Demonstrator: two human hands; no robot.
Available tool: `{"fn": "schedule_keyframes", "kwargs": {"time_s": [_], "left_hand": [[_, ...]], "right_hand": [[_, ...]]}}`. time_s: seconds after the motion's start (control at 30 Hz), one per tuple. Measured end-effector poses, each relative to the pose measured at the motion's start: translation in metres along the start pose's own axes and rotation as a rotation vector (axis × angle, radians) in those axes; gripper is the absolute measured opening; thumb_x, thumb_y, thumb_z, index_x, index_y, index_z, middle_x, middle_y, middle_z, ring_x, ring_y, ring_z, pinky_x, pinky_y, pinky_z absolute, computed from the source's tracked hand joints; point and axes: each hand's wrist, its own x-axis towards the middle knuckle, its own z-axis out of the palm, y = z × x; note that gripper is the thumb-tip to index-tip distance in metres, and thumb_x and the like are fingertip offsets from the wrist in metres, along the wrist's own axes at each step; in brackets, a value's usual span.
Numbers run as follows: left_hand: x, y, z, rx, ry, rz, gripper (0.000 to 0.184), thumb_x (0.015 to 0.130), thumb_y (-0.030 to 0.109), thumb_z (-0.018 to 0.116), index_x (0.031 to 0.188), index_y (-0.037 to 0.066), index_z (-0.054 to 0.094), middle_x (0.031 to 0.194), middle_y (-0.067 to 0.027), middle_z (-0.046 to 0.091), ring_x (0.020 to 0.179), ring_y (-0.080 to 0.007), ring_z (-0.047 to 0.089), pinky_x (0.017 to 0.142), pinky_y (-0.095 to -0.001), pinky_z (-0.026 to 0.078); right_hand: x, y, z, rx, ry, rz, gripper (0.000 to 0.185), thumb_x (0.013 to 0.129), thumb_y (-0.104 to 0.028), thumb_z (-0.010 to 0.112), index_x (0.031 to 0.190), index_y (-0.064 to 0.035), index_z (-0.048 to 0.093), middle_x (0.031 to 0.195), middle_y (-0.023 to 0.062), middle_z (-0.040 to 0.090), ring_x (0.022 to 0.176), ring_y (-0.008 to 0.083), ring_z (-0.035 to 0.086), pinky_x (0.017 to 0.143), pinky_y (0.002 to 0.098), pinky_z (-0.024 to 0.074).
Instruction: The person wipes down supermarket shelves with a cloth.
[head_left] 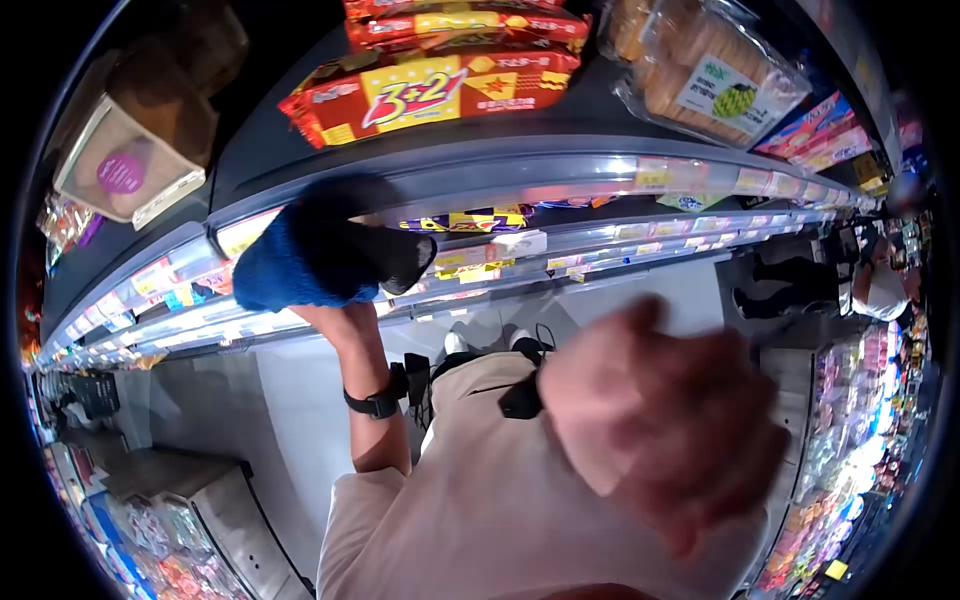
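My left hand (335, 318) reaches to the shelf edge at the left, a black watch (380, 403) on its wrist. A dark blue and black fabric piece (300, 255) covers this hand and hides the fingers, so I cannot tell whether it is worn or held. It overlaps the shelf's clear price rail (500, 183) in view. Close to the camera, my right hand (665, 415) is raised over my torso, bare and smeared by motion. Its fingers look partly curled, and nothing shows clearly in them.
Red and yellow "3+2" biscuit packs (430, 95) lie on the top shelf, with a clear bread pack (715, 80) to the right and a boxed food pack (135, 165) at the left. Lower shelves hold more snacks. A person (875, 285) stands far right. Display cabinets (225, 520) stand behind me.
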Motion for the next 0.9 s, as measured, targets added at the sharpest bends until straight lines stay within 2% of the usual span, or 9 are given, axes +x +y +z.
{"fn": "schedule_keyframes", "kwargs": {"time_s": [0.07,0.17,0.23,0.33,0.57,0.67,0.7,0.8,0.9], "left_hand": [[-0.006,0.002,0.009,-0.029,-0.011,-0.052,0.027,0.096,0.021,0.06,0.115,0.0,0.06,0.108,-0.0082,0.064,0.097,-0.0183,0.063,0.087,-0.0301,0.051],[-0.031,0.0,0.016,0.035,-0.105,-0.104,0.026,0.095,0.021,0.06,0.112,0.001,0.06,0.105,-0.0079,0.064,0.096,-0.0188,0.063,0.086,-0.0306,0.051],[-0.054,-0.004,0.019,0.092,-0.156,-0.134,0.025,0.095,0.021,0.06,0.111,0.001,0.061,0.104,-0.0077,0.064,0.095,-0.019,0.063,0.085,-0.0309,0.05],[-0.064,-0.016,0.037,0.132,-0.208,-0.123,0.024,0.094,0.021,0.061,0.108,0.001,0.061,0.102,-0.0074,0.064,0.093,-0.0195,0.062,0.083,-0.0315,0.05],[-0.096,-0.06,0.104,0.233,-0.265,-0.053,0.022,0.091,0.021,0.061,0.103,0.002,0.063,0.097,-0.0067,0.064,0.09,-0.0205,0.062,0.08,-0.0327,0.05],[-0.115,-0.079,0.135,0.326,-0.309,0.015,0.021,0.09,0.021,0.062,0.101,0.003,0.064,0.095,-0.0064,0.064,0.088,-0.0209,0.062,0.078,-0.0332,0.049],[-0.122,-0.085,0.147,0.362,-0.325,0.047,0.021,0.09,0.021,0.062,0.1,0.003,0.064,0.095,-0.0063,0.064,0.088,-0.021,0.062,0.077,-0.0334,0.049],[-0.137,-0.102,0.181,0.516,-0.386,0.194,0.02,0.089,0.021,0.062,0.098,0.003,0.065,0.092,-0.006,0.064,0.086,-0.0214,0.062,0.076,-0.034,0.049],[-0.149,-0.121,0.216,0.608,-0.366,0.288,0.019,0.088,0.021,0.063,0.095,0.003,0.065,0.09,-0.0057,0.064,0.084,-0.0219,0.062,0.074,-0.0345,0.049]], "right_hand": [[-0.015,0.024,-0.016,0.015,-0.17,0.17,0.034,0.082,-0.03,0.073,0.105,-0.0094,0.058,0.114,0.0111,0.051,0.091,0.0238,0.054,0.083,0.0401,0.0432],[-0.01,0.058,-0.025,-0.211,-0.639,0.308,0.033,0.078,-0.008,0.073,0.109,-0.0035,0.06,0.12,0.0157,0.044,0.103,0.0288,0.051,0.084,0.0381,0.0457],[-0.001,0.063,-0.039,-0.502,-0.914,0.305,0.044,0.078,-0.008,0.073,0.121,-0.0108,0.062,0.125,0.0171,0.048,0.108,0.0314,0.053,0.089,0.042,0.0476],[0.009,0.068,-0.066,-0.545,-0.927,0.235,0.049,0.081,-0.01,0.073,0.128,-0.0179,0.062,0.128,0.0148,0.048,0.111,0.0334,0.054,0.092,0.0414,0.0487],[0.036,0.045,-0.128,-0.655,-0.817,0.169,0.043,0.08,-0.01,0.074,0.121,-0.0217,0.068,0.119,0.0119,0.053,0.109,0.0322,0.057,0.089,0.0412,0.0499],[0.045,0.051,-0.17,-0.648,-0.715,0.073,0.041,0.08,-0.006,0.072,0.118,-0.0201,0.072,0.12,0.0111,0.052,0.102,0.0268,0.059,0.073,0.0345,0.0521],[0.048,0.048,-0.182,-0.66,-0.685,0.068,0.041,0.08,-0.004,0.071,0.118,-0.0181,0.072,0.119,0.012,0.052,0.101,0.0258,0.06,0.072,0.0343,0.0514],[0.067,0.036,-0.216,-0.674,-0.659,0.098,0.044,0.079,-0.002,0.07,0.12,-0.0161,0.072,0.119,0.0131,0.053,0.099,0.0246,0.061,0.072,0.0327,0.0514],[0.091,0.033,-0.245,-0.742,-0.589,-0.029,0.05,0.074,-0.007,0.071,0.122,-0.0193,0.07,0.114,0.0122,0.056,0.1,0.0275,0.062,0.079,0.0374,0.0553]]}}
